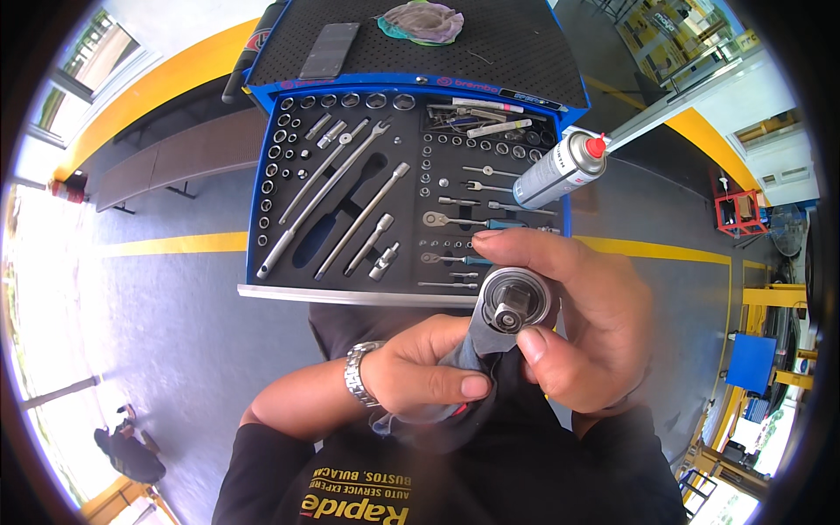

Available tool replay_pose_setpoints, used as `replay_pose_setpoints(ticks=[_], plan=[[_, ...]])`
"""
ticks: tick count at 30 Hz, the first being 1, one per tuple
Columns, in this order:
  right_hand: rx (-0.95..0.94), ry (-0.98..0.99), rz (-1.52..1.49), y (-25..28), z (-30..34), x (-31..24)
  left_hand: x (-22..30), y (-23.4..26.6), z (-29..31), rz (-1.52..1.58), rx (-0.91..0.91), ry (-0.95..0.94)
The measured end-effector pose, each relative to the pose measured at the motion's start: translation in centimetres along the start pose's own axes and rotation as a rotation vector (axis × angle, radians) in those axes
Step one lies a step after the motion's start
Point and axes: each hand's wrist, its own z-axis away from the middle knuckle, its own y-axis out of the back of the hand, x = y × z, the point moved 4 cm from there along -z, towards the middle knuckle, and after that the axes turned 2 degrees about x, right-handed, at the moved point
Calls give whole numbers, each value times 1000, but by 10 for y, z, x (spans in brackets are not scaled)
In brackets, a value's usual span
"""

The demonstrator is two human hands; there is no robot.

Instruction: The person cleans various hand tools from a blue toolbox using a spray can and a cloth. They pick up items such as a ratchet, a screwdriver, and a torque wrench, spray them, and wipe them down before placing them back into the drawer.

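Observation:
A ratchet wrench (477, 336) is held up close in front of my chest, its round head and square drive facing me. My left hand (420, 367), with a metal-band watch at its wrist, is closed round the handle, the thumb lying along it. Grey material, perhaps a cloth, shows around the handle under that thumb. My right hand (586, 324) curls about the head from the right; its thumb tip rests at the lower edge by the drive and its index finger arches above. Beyond the hands lies the open tool drawer (350, 297), its dark foam lined with sockets, extension bars and small ratchets.
A spray can (560, 171) with a red cap stands at the drawer's right side. On the blue tool cabinet's top (507, 48) are a dark phone (330, 50) and a crumpled rag (420, 23). A long bench (188, 157) is at left; another person (131, 451) is low at the left.

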Motion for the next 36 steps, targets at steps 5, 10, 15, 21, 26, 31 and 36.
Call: replay_pose_setpoints(ticks=[5, 10, 15, 21, 26, 31, 36], plan=[[133, 59, 103, 6, -3, 2, 28, -19, -17, -152, 1, -96], [221, 380, 430, 16, -6, -3, 38, -29, -24, -221, 91, -131], [248, 453, 513, 14, 1, -7, 36, -30, -25, -326, 14, -178], [310, 476, 522, 8, 7, -2, 35, -31, -30, -381, 68, -254], [105, 490, 518, 29, -7, -1, 38, -30, -29, -188, 140, 7], [-53, 384, 352, 39, -10, -3, 34, -27, -34, -39, 82, 78], [-165, 345, 237, 43, -14, -5, 34, -41, -37, 39, 73, 84]])
